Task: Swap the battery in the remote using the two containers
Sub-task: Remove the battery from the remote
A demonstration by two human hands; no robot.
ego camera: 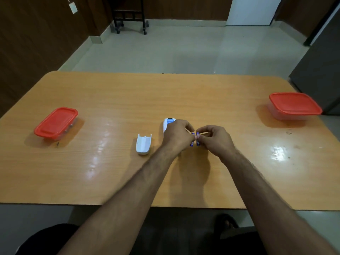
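You have the white plastic remote (167,124) lying on the orange wood-grain table (117,92), and everything else is best placed from it. Your left hand (177,134) rests curled over the near half of the remote, fingers closed, and pinches a small blue cylindrical battery (192,139) at its right edge. Your right hand (214,139), just right of the remote, is likewise closed to a fingertip pinch on a second blue battery (198,139). The two cells sit side by side, nearly touching, held just above the table.

The white curved battery cover (143,146) lies loose just left of the remote, inner side up, so the compartment is open; your left hand hides it, and you cannot tell whether it is empty.

Far to the left of the remote stands a clear rectangular container with a red lid (56,123); dark shapes show through its wall, perhaps batteries, but too small to say. Far to the right stands a second clear lidded container (294,105) with a red lid. Both lids are on.

Holding one cell in each hand looks like sorting or aligning them, probably cells just lifted out. Whether these are old or fresh cells cannot be read here. Either way, a lid must come off before you can drop or fetch anything, so you will need a free hand.
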